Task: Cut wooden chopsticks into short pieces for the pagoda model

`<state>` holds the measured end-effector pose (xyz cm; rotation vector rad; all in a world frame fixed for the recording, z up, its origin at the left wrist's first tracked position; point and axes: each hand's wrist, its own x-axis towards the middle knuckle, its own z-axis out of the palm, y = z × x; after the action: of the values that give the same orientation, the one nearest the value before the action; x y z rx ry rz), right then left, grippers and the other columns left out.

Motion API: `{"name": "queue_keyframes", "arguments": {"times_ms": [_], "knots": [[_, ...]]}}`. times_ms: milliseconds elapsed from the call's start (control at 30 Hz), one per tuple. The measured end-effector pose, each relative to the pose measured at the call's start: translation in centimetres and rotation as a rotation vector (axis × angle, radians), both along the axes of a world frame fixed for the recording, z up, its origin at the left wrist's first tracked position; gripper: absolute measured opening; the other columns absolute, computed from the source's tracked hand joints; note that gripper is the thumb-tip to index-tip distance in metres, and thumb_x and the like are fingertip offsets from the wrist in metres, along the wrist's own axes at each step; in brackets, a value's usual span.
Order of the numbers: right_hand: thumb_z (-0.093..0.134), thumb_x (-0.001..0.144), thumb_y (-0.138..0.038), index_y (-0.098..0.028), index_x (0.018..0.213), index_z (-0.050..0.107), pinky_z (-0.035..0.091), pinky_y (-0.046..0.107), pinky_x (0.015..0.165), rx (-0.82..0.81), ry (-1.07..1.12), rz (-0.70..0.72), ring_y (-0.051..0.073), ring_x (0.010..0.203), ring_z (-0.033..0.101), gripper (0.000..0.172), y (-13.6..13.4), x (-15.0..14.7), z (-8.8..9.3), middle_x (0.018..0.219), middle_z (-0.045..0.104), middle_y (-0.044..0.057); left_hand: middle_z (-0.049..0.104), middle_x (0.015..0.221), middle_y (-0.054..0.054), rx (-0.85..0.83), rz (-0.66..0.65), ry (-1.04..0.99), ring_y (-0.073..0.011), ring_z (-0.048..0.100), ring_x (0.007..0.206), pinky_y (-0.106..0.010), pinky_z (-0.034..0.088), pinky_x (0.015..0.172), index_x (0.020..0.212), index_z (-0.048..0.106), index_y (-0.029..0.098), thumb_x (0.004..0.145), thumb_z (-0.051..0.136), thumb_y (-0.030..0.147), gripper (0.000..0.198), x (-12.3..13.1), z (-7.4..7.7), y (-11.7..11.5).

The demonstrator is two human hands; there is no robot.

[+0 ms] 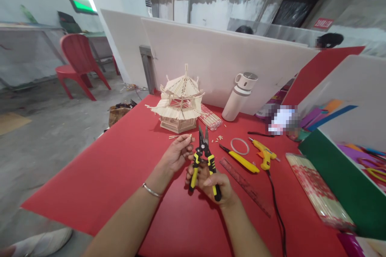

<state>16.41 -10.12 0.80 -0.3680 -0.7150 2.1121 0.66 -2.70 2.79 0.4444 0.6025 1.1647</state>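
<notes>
My right hand (pixel 211 182) is wrapped round the handles of black-and-yellow pliers (pixel 212 164), whose jaws stand apart and point up and away. Just left of the jaws, my left hand (pixel 178 153) pinches a small piece of wooden stick (pixel 190 137) between thumb and fingertips. Beyond both hands stands a pagoda model (pixel 179 106) built from thin wooden sticks. Short cut stick pieces (pixel 220 137) lie on the red table (pixel 120 168) to the right of the plier tips. A couple more sticks (pixel 173 137) rest in front of the model.
To the right lie a yellow cutter (pixel 244 161), clear ruler (pixel 245 186), tape ring (pixel 240 146), corded yellow glue gun (pixel 265 153) and packed sticks (pixel 319 190). A pale flask (pixel 238 98) and another stick pack (pixel 210 118) stand or lie before a white board (pixel 217 52).
</notes>
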Motion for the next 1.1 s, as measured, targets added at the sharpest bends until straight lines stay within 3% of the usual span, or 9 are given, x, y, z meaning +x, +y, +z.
{"name": "queue_keyframes", "arguments": {"times_ms": [200,400,567,733,900,1033,1100], "knots": [[0.061,0.056,-0.017,-0.021,0.109,0.064,0.047,0.04,0.086,-0.016,-0.004,-0.006,0.023,0.089,0.064,0.053,0.0,0.0,0.5,0.098,0.068,0.006,0.067,0.078,0.001,-0.004,0.01,0.012,-0.0062,0.056,0.053,-0.017,0.045,0.04,0.088,0.063,0.015,0.062,0.089,0.014,0.036,0.0,0.0,0.1],[0.068,0.062,-0.015,-0.021,0.101,0.066,0.043,0.028,0.064,-0.055,-0.017,-0.088,0.012,0.062,0.051,0.04,-0.2,-0.5,0.5,0.075,0.057,-0.002,0.064,0.066,0.004,-0.059,0.053,0.108,-0.0051,0.053,0.046,-0.015,0.044,0.04,0.089,0.063,0.016,0.064,0.089,0.016,0.036,0.1,-0.3,0.2],[0.066,0.059,-0.016,-0.022,0.109,0.065,0.046,0.032,0.072,-0.034,0.027,-0.119,0.018,0.077,0.059,0.05,-0.2,-0.7,0.7,0.091,0.065,0.003,0.068,0.073,0.002,-0.048,0.095,0.125,-0.0063,0.057,0.05,-0.019,0.053,0.045,0.092,0.066,0.015,0.064,0.088,0.013,0.036,-0.1,-0.6,0.4],[0.067,0.062,-0.014,-0.022,0.11,0.065,0.045,0.029,0.068,-0.08,0.03,-0.1,0.012,0.063,0.051,0.049,-0.1,-0.6,0.7,0.076,0.057,-0.002,0.069,0.075,0.002,-0.025,0.072,0.088,-0.0053,0.056,0.051,-0.016,0.048,0.044,0.093,0.067,0.015,0.065,0.089,0.015,0.036,-0.2,-1.2,0.5],[0.066,0.059,-0.017,-0.023,0.12,0.063,0.048,0.034,0.079,-0.051,0.069,-0.144,0.019,0.083,0.061,0.062,0.1,-0.4,0.8,0.092,0.065,0.003,0.071,0.079,-0.001,0.022,0.078,0.098,-0.0049,0.057,0.052,-0.016,0.049,0.046,0.09,0.068,0.013,0.065,0.09,0.019,0.034,-0.1,-1.3,0.6],[0.066,0.062,-0.016,-0.023,0.122,0.064,0.046,0.031,0.068,-0.084,0.067,-0.155,0.013,0.063,0.052,0.06,0.2,-0.1,0.7,0.076,0.058,-0.002,0.07,0.079,-0.001,0.023,0.075,0.115,-0.0051,0.057,0.052,-0.016,0.047,0.046,0.089,0.068,0.013,0.065,0.09,0.021,0.033,0.1,-1.0,0.4],[0.066,0.062,-0.016,-0.023,0.122,0.064,0.046,0.032,0.068,-0.08,0.065,-0.167,0.014,0.063,0.052,0.061,0.2,0.0,0.8,0.076,0.058,-0.002,0.07,0.078,-0.001,0.025,0.064,0.128,-0.0058,0.058,0.052,-0.016,0.046,0.046,0.088,0.068,0.013,0.065,0.09,0.022,0.033,0.3,-0.8,0.3]]}}
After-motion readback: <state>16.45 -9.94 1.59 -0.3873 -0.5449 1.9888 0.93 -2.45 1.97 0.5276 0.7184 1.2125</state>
